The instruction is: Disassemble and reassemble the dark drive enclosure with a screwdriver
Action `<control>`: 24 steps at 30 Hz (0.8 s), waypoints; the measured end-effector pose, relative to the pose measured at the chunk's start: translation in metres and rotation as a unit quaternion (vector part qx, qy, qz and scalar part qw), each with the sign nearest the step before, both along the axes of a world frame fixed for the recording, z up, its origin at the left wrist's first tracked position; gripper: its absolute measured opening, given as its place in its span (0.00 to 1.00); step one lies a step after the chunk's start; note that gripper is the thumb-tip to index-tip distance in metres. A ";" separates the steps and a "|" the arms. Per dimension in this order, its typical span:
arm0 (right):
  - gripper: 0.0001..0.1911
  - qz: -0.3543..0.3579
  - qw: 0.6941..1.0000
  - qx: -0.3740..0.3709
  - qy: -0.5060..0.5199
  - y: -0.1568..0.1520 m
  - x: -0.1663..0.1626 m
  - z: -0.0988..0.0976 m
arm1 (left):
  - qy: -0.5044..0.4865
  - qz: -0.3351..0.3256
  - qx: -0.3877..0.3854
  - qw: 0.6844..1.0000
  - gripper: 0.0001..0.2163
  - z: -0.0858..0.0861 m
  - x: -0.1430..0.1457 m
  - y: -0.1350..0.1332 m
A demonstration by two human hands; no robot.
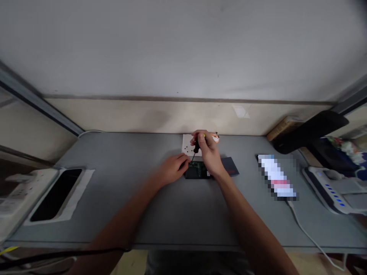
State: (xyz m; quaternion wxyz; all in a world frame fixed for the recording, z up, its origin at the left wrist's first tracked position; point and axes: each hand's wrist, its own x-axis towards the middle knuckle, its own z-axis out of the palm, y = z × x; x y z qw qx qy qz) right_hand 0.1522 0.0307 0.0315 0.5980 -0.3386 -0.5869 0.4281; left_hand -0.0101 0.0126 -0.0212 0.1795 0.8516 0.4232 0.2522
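In my right hand (pixel 208 149) is a small screwdriver (pixel 196 148) with a black handle, held upright and slightly tilted. Its thin shaft points down at the upper left part of a flat black device (pixel 197 173) with a green circuit board showing. My left hand (pixel 175 167) has its fingertips closed at the device's left corner, close beside the screwdriver tip. Whether a screw sits under the tip is too small to tell. Behind the device lies a white sheet (pixel 187 151) with several small dark screws on it. A dark flat box or cover (pixel 230 166) lies to the right, partly behind my right wrist.
An orange and white animal-shaped item (pixel 215 137) lies by the wall. To the right are a phone with a blurred screen (pixel 275 175), its white cable (pixel 304 225) and a power strip (pixel 329 187). On the left, a dark phone (pixel 57 194) lies beside another power strip (pixel 28 194).
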 end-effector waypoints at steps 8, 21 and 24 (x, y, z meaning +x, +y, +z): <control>0.18 0.047 0.977 -0.059 0.199 -0.002 -0.006 -0.006 | 0.002 0.002 -0.015 1.000 0.09 -0.001 0.001 0.002; 0.19 0.092 0.978 -0.090 0.167 -0.004 0.002 -0.009 | 0.009 0.009 -0.014 1.000 0.09 -0.001 0.001 0.001; 0.18 0.101 0.971 -0.103 0.191 -0.003 0.002 -0.008 | 0.008 0.010 -0.012 1.000 0.09 -0.001 0.001 0.000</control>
